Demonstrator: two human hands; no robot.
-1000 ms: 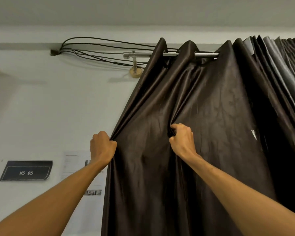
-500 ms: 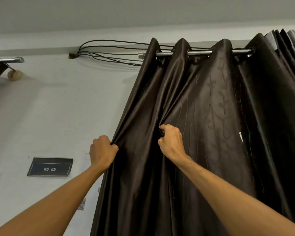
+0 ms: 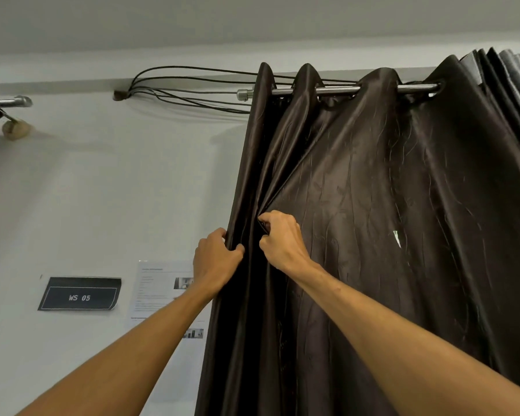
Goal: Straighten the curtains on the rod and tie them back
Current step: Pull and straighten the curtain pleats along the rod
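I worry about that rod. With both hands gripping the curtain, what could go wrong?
The left hand and right hand both grip curtain folds well below the rod; a hard tug could strain it. Black cables run behind the curtain's top, so sliding the fabric might snag them.

- A bunch of thin black wires [image 3: 186, 85] fans out from one spot high on the white wall [image 3: 102, 190].
- A black sign [image 3: 79, 294] with white letters "WS 05" is stuck lower on the wall.
- Just to its right hangs a sheet of paper [image 3: 158, 291] with small words and little pictures.
- A round tan knob [image 3: 15, 129] sits on the wall, far left.
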